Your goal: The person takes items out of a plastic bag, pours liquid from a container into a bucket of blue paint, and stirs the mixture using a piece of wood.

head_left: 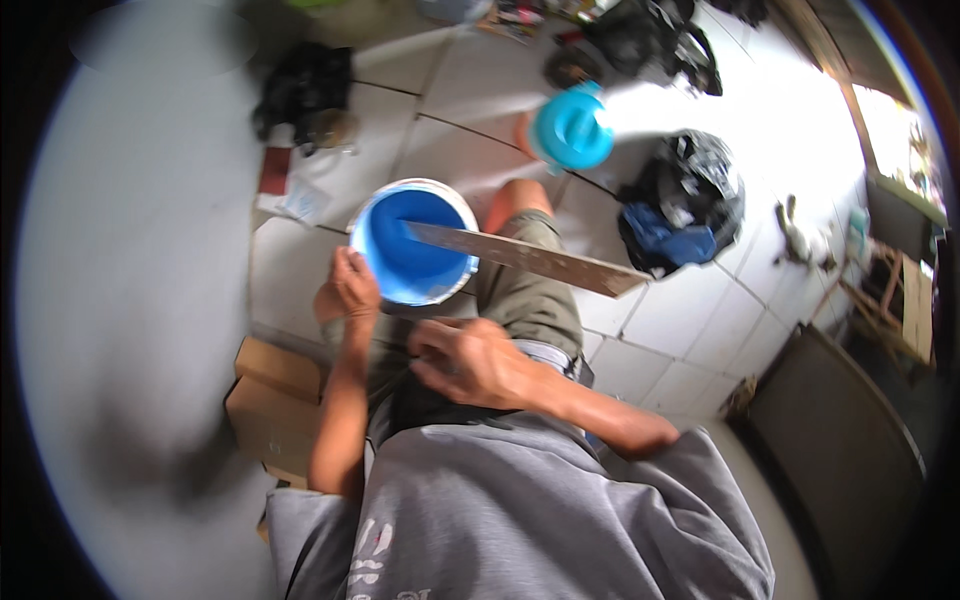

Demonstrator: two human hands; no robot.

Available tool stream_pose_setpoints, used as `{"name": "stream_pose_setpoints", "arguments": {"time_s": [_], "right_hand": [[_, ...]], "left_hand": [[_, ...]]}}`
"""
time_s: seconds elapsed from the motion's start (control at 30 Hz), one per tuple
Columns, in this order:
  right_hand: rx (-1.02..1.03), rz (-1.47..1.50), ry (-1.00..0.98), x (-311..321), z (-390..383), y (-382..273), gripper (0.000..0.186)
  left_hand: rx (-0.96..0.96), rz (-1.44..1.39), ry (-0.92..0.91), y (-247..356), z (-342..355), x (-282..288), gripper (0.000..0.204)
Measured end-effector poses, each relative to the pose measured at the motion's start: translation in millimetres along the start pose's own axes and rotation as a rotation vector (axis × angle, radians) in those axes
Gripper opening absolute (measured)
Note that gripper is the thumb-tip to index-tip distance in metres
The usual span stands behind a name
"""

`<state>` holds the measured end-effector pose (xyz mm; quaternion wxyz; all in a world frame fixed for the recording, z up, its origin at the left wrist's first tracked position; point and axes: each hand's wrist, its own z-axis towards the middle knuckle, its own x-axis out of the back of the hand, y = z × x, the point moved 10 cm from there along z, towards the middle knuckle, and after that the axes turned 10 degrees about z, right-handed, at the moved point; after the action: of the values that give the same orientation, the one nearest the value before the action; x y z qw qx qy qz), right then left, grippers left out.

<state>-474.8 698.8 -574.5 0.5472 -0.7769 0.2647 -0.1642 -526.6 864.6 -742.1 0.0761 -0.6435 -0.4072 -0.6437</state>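
A white bucket (pixel 462 205) with blue paint inside stands on the tiled floor between my knees. My left hand (pixel 348 290) grips its near left rim. A long flat wooden stick (pixel 540 260) rests in the paint and leans out over the rim to the right, with no hand on it. My right hand (pixel 468 358) lies on my lap just below the bucket, fingers loosely curled, holding nothing that I can see.
A blue round lid (pixel 572 130) lies on the floor beyond the bucket. A black bag with blue cloth (pixel 685 205) sits at the right. Cardboard boxes (pixel 272 400) are by my left leg. A grey wall (pixel 130 300) fills the left side.
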Motion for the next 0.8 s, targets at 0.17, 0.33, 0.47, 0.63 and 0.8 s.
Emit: {"name": "stream_pose_setpoints", "arguments": {"time_s": [0.17, 0.33, 0.47, 0.63, 0.8], "right_hand": [[-0.007, 0.041, 0.116, -6, -16, 25, 0.017], [-0.036, 0.119, 0.054, -20, -78, 37, 0.019], [0.048, 0.133, 0.114, 19, -137, 40, 0.022], [-0.093, 0.041, 0.552, 160, -230, 57, 0.015], [0.194, -0.296, 0.800, 200, -258, 7, 0.019]], "left_hand": [[-0.071, -0.007, 0.057, 9, 2, 8, 0.030], [-0.164, 0.029, 0.213, 8, 4, 13, 0.033], [-0.114, 0.102, 0.188, -2, 14, 5, 0.039], [-0.148, 0.170, 0.235, -13, 16, 10, 0.042], [-0.156, 0.134, 0.196, -34, 20, -1, 0.042]]}}
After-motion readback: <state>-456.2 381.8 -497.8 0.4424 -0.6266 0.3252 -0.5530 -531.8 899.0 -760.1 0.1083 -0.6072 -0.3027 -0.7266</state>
